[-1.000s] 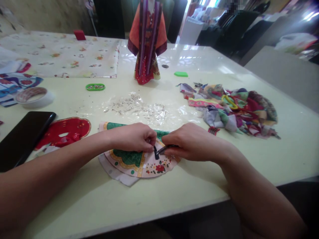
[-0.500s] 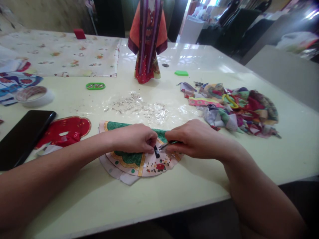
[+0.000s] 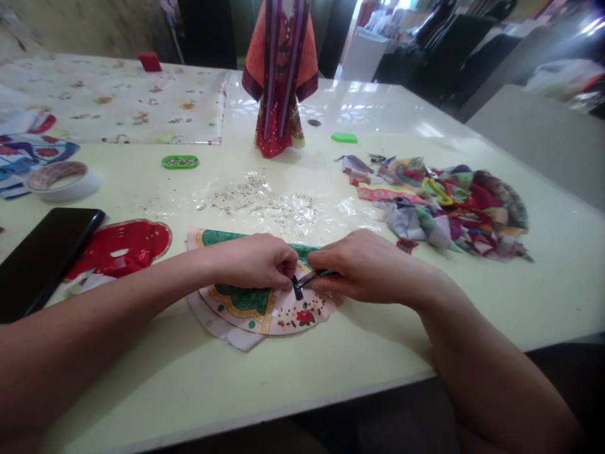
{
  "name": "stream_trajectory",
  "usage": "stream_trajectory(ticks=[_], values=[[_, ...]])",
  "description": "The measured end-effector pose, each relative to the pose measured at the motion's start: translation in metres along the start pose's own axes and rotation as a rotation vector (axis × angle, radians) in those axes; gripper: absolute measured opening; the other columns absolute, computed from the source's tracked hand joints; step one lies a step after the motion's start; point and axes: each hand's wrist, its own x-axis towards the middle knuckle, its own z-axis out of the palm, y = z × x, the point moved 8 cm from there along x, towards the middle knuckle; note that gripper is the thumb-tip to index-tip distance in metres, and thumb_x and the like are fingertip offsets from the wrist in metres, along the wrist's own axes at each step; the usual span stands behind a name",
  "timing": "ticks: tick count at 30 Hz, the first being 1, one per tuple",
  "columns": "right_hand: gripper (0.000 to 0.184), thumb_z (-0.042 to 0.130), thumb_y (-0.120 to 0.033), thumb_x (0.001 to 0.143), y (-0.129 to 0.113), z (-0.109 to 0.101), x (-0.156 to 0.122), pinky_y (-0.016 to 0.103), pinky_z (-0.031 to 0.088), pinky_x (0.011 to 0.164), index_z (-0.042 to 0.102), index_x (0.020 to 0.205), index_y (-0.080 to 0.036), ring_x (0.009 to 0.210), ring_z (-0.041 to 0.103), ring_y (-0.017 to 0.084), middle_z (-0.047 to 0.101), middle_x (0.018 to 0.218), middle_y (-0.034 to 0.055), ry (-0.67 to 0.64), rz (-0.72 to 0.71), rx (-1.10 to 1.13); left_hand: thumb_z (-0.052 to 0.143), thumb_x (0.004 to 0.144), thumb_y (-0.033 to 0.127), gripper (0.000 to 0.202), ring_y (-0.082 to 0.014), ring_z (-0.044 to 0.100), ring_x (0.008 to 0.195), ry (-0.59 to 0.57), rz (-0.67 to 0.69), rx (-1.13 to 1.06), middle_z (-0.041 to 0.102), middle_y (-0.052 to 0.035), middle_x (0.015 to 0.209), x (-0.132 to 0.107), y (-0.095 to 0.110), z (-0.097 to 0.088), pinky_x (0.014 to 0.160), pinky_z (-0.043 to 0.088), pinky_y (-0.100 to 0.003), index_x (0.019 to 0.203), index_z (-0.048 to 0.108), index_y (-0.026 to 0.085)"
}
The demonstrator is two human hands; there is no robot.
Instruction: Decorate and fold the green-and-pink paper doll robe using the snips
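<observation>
My left hand (image 3: 265,263) rests on a half-round piece of printed fabric (image 3: 236,302) in green, pink and gold with red flowers. Its thumb and fingertips pinch the upper end of a short black strip (image 3: 297,289). From the other side my right hand (image 3: 350,265) grips slim metal tweezers (image 3: 309,279) with a dark handle, their points touching the strip. White cloth (image 3: 215,325) shows beneath the fabric's lower left edge.
A black phone (image 3: 47,258) and red cloth piece (image 3: 132,243) lie left, near a tape roll (image 3: 66,180). Plastic film (image 3: 265,202) with tiny bits, a green tray (image 3: 180,162) and a robed figure (image 3: 281,82) stand beyond. Fabric scraps (image 3: 444,208) are piled right.
My right hand has shifted slightly left, bringing the tweezers' points over the black strip. My left hand keeps its pinch in about the same place.
</observation>
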Motion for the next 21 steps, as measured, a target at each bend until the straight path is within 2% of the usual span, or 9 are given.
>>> stream_trajectory(ticks=[9, 21], values=[[0.020, 0.052, -0.036, 0.087, 0.0000, 0.0004, -0.0005, 0.028, 0.013, 0.055, 0.057, 0.076, -0.021, 0.051, 0.037, 0.010, 0.055, 0.058, -0.0013, -0.005, 0.010, -0.026, 0.059, 0.078, 0.037, 0.016, -0.0116, 0.052, 0.058, 0.002, -0.006, 0.018, 0.063, 0.0030, 0.066, 0.0017, -0.0027, 0.0004, 0.052, 0.032, -0.024, 0.078, 0.064, 0.022], [0.020, 0.051, -0.036, 0.087, 0.0021, -0.0030, -0.0022, 0.029, 0.013, 0.056, 0.059, 0.078, -0.021, 0.052, 0.038, 0.010, 0.056, 0.059, -0.0008, -0.003, 0.035, -0.014, 0.060, 0.075, 0.034, 0.013, -0.0124, 0.051, 0.059, 0.001, -0.048, 0.048, 0.063, 0.0020, 0.068, 0.0013, -0.0031, 0.0032, 0.053, 0.030, -0.026, 0.077, 0.063, 0.022]])
